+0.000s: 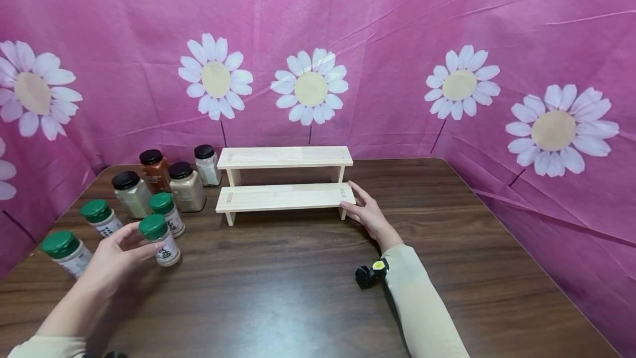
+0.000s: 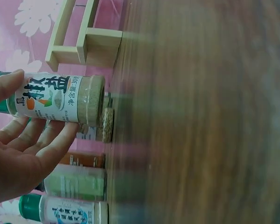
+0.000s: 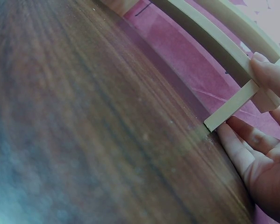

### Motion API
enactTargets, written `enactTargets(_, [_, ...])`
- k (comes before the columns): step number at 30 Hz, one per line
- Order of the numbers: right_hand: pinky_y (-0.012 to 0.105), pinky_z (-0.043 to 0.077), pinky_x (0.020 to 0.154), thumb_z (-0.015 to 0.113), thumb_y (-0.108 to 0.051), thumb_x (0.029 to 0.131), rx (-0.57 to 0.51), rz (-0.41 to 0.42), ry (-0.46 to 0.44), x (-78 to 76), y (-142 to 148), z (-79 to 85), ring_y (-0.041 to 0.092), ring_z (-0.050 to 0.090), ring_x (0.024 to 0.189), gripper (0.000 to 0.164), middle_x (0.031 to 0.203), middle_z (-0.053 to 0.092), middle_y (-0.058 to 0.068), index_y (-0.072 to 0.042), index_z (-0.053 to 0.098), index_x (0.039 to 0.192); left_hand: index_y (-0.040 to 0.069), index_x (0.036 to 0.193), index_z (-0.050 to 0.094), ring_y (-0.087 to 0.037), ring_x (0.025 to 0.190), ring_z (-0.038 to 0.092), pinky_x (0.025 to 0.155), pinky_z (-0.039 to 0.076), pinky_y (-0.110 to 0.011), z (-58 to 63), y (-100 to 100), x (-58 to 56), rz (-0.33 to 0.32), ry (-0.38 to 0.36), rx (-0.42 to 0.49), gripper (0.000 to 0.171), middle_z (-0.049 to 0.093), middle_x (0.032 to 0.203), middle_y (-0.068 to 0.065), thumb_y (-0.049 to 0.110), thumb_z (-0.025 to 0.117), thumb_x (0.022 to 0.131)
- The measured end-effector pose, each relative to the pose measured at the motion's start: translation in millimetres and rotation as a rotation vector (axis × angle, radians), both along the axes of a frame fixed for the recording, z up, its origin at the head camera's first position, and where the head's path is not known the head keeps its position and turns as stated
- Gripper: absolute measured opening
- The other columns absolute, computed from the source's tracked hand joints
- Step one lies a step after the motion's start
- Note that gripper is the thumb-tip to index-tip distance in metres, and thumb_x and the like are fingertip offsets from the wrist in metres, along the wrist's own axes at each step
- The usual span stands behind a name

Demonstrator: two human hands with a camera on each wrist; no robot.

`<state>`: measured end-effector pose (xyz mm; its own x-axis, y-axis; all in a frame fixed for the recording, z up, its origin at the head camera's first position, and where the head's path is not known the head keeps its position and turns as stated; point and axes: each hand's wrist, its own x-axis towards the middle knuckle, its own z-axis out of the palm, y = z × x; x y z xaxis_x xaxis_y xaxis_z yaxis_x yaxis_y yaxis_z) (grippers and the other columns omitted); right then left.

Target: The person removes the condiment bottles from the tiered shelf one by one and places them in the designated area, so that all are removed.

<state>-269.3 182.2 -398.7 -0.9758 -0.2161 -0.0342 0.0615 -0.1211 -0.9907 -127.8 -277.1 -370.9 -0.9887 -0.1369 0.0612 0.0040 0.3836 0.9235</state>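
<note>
My left hand [image 1: 116,256] grips a small spice jar [image 1: 167,247] with a green cap, thumb on one side and fingers on the other. The left wrist view shows its white label [image 2: 48,97] with dark characters, pale powder in the clear base and the bottom close over the table. A two-tier pale wooden shelf [image 1: 285,196] stands at the table's middle. At the right end of its lower step, my right hand [image 1: 366,211] holds on, the thumb on the front corner. In the right wrist view the other fingers [image 3: 235,147] are by the shelf's leg [image 3: 231,105].
Left of the shelf stand more green-capped jars [image 1: 106,225] and several black-capped jars [image 1: 187,189], one with reddish contents [image 1: 156,173]. The dark wooden table [image 1: 278,291] ends at a pink cloth [image 1: 387,26] printed with daisies.
</note>
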Motion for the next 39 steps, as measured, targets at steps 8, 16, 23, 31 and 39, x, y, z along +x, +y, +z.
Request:
enactTargets(8, [0.032,0.041,0.083,0.060,-0.003,0.079,0.005,-0.006,-0.004,-0.4,0,-0.3,0.016,0.049,0.097,0.069,0.128,0.034,0.019,-0.014,0.023,0.137,0.029,0.103,0.048,0.011,0.082,0.046,0.066,0.039,-0.010,-16.6,-26,-3.2,0.028,-0.016,0.022,0.036,0.052,0.088,0.027,0.017,0.068,0.075])
enactTargets(16, [0.031,0.041,0.083,0.060,-0.003,0.080,0.002,-0.005,-0.012,-0.4,0,-0.9,0.018,0.048,0.099,0.069,0.130,0.032,0.018,-0.014,0.023,0.137,0.021,0.102,0.051,0.008,0.080,0.051,0.062,0.044,-0.013,-31.0,-44,-10.6,0.001,0.045,0.161,0.035,0.056,0.089,0.021,0.009,0.069,0.073])
enactTargets(23, [0.032,0.041,0.084,0.059,-0.001,0.080,-0.016,-0.010,-0.009,-0.8,0,-0.3,0.016,0.051,0.095,0.068,0.128,0.034,0.020,-0.014,0.024,0.137,0.019,0.100,0.052,0.005,0.078,0.054,0.061,0.045,-0.014,-34.6,-49,-10.3,-0.023,0.080,0.224,0.035,0.058,0.088,0.018,0.004,0.068,0.073])
enactTargets(31, [0.031,0.041,0.083,0.059,-0.002,0.080,-0.002,-0.004,-0.009,-1.6,0,-1.0,0.016,0.051,0.094,0.069,0.127,0.034,0.020,-0.014,0.023,0.137,0.020,0.097,0.051,0.005,0.077,0.053,0.062,0.045,-0.014,-34.1,-50,-9.7,-0.038,0.079,0.253,0.035,0.059,0.086,0.017,0.001,0.067,0.072])
enactTargets(39, [0.031,0.041,0.082,0.059,-0.002,0.080,-0.005,-0.001,-0.014,-1.5,0,0.1,0.017,0.050,0.096,0.069,0.127,0.034,0.021,-0.014,0.022,0.137,0.023,0.095,0.048,0.006,0.079,0.051,0.063,0.044,-0.013,-21.6,-42,-1.7,-0.041,0.023,0.228,0.034,0.056,0.087,0.021,0.000,0.064,0.075])
